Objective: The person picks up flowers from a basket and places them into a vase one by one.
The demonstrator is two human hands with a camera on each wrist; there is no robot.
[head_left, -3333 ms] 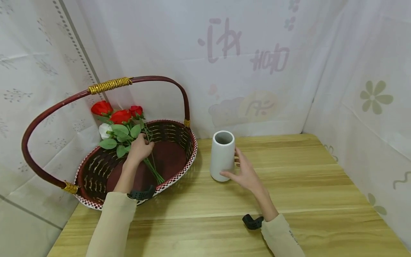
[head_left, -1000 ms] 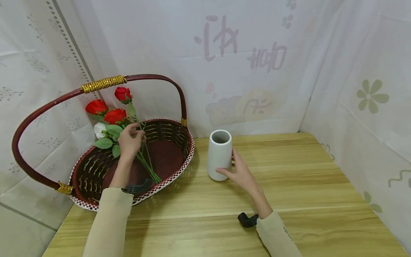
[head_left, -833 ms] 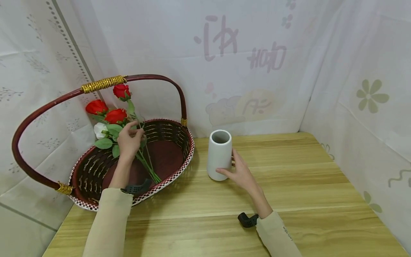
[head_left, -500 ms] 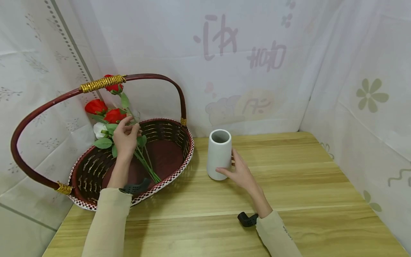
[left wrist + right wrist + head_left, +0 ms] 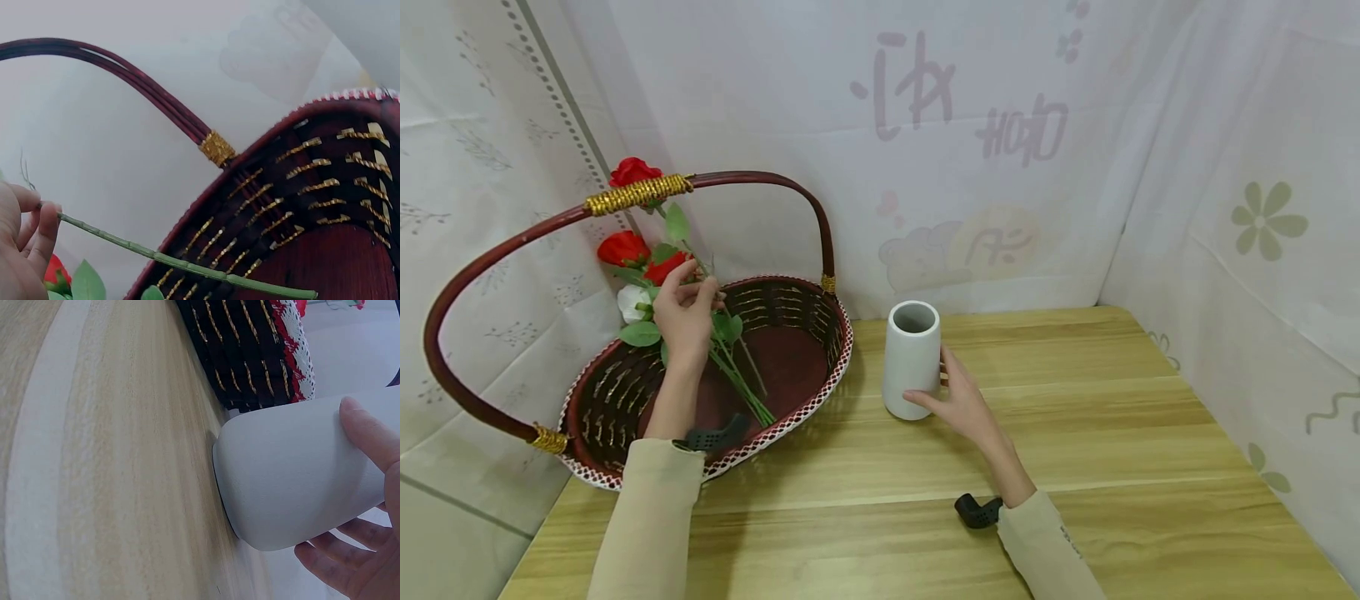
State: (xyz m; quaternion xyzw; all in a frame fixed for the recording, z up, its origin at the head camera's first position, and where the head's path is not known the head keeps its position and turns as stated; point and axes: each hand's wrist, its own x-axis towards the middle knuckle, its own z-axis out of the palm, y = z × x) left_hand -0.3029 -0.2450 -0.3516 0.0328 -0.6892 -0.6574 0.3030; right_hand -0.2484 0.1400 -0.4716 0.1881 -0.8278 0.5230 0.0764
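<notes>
Over the basket, my left hand (image 5: 683, 321) pinches the stem of a red rose (image 5: 634, 171) between thumb and fingers. The rose's head stands behind the gold-wrapped part of the handle. Its green stem (image 5: 156, 255) slants down across the basket in the left wrist view. Another red rose (image 5: 623, 248), a partly covered red one and a white rose (image 5: 632, 302) lie in the basket, their stems (image 5: 748, 396) leaning on the front rim. My right hand (image 5: 966, 404) holds a white vase (image 5: 912, 371) by its side, thumb in front, fingers behind. The vase stands upright on the table.
The dark red woven basket (image 5: 841, 354) has a tall arched handle (image 5: 805, 193) and a white-and-red trimmed rim. It stands left on the wooden table (image 5: 1075, 417). Printed white curtains (image 5: 775, 100) hang behind and at both sides.
My left hand has drawn one red rose up and leftward, away from the other flowers, and its head now shows above the basket handle. My right hand stays on the vase.
</notes>
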